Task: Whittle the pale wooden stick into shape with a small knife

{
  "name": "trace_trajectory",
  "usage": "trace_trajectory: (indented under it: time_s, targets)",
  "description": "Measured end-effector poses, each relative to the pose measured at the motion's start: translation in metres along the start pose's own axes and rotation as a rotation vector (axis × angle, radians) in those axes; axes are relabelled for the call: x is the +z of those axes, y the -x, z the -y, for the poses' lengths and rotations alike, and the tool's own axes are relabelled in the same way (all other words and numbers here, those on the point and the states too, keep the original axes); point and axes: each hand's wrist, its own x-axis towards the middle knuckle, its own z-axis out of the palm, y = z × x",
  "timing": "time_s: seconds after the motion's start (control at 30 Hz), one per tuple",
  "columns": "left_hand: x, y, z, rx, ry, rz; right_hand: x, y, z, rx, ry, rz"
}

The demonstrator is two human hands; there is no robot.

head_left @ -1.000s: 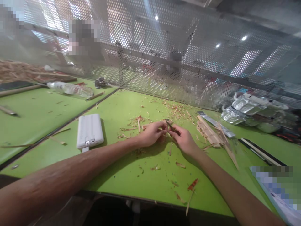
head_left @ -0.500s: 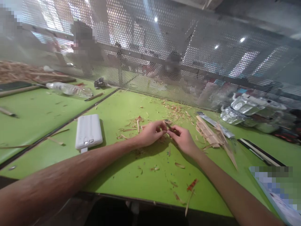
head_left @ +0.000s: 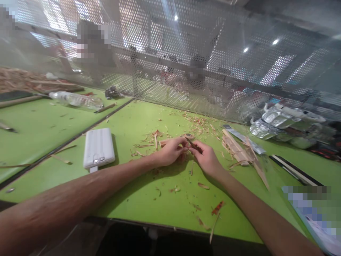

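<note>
My left hand [head_left: 173, 151] is closed, fingers curled round a pale piece of wood [head_left: 165, 142]. One stretch of it shows behind the hand, and a rounded end lies just beyond the fingertips; the rest is hidden. In my right hand [head_left: 206, 155] is a slim dark tool [head_left: 191, 143] that looks like a small carving knife, its tip pointing up and left against the wood. The two hands almost touch at the fingertips, low over the green table [head_left: 170, 202]. Curled wood shavings [head_left: 198, 122] lie around and beyond them.
Left of my forearm stands a white power bank [head_left: 99, 147] with a plug in it. A plastic bottle [head_left: 77, 100] lies farther back. Wood strips [head_left: 236, 147], a steel ruler [head_left: 245, 139] and foil-like packs [head_left: 285, 122] are at right. A perforated metal screen [head_left: 165, 71] borders the back.
The dark tool has tilted slightly, and its tip shows more plainly near my left fingertips. More of the pale wood has come into sight behind my left hand. Both hands stay nearly in place.
</note>
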Motion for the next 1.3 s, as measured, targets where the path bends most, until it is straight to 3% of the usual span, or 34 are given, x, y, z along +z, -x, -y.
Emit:
trace_trajectory:
  time_s: [0.67, 1.3]
  targets:
    - [0.002, -0.005, 0.006, -0.008, 0.019, -0.014, 0.004, -0.005, -0.021, -0.077, 0.07, 0.017]
    - [-0.008, -0.005, -0.005, -0.092, -0.006, 0.078, 0.002, -0.004, -0.015, -0.058, 0.073, 0.044]
